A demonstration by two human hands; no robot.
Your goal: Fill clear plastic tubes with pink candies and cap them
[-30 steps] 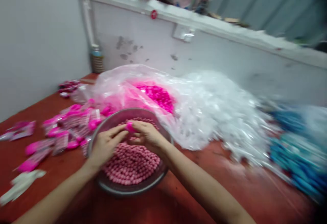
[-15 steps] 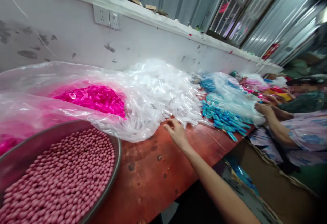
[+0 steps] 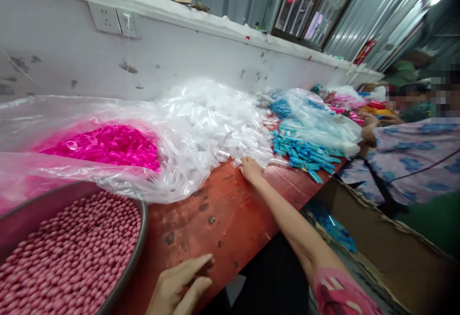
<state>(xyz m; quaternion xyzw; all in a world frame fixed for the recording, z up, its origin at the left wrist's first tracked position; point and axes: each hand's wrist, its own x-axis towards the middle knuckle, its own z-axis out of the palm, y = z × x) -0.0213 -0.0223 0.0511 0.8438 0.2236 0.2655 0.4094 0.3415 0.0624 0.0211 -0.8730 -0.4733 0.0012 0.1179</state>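
Note:
My right hand point(image 3: 252, 170) reaches to the front edge of a pile of clear plastic tubes point(image 3: 224, 118). Its fingers are bent over a clear tube at that edge; the fingertips are partly hidden. Low in the view, my left hand point(image 3: 179, 284) hovers over the near edge of the red-brown table point(image 3: 187, 231), thumb and forefinger apart, with nothing visible between them. To its left stands a metal basin point(image 3: 143, 228) full of small pink oval beads point(image 3: 79, 252). Bright pink plastic pieces point(image 3: 111, 147) lie in a clear plastic bag point(image 3: 179, 185) behind the basin.
Blue tubes point(image 3: 305, 154) lie right of the clear pile, beside a clear bag point(image 3: 323, 128). A person in a flowered shirt point(image 3: 413, 157) sits further right. Below the table edge stands a cardboard box point(image 3: 362, 214). A white wall point(image 3: 201, 56) with sockets point(image 3: 108, 18) runs behind.
My left hand has come into view at the bottom. My right hand's fingers have come down and curled at the pile's edge. The view has swung a little right.

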